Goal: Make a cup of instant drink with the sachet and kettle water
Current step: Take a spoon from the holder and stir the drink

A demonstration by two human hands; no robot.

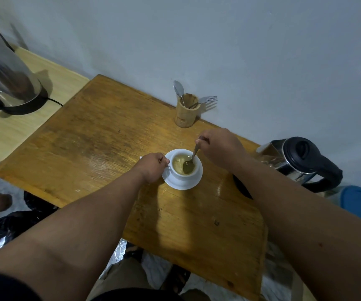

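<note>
Two bare hands at work. Right hand (pixel 218 146): fingers pinched on a slim metal teaspoon (pixel 191 158), bowl sunk in pale yellowish liquid, evidently stirring. Left hand (pixel 153 167): fingers closed at the handle of the white ceramic cup (pixel 185 170), probably steadying it on its white saucer (pixel 175 183). Surface: worn orange-brown wooden table (pixel 101 135) against a plain grey wall. Steel kettle with black lid (pixel 301 161) just right; sachet not visible.
</note>
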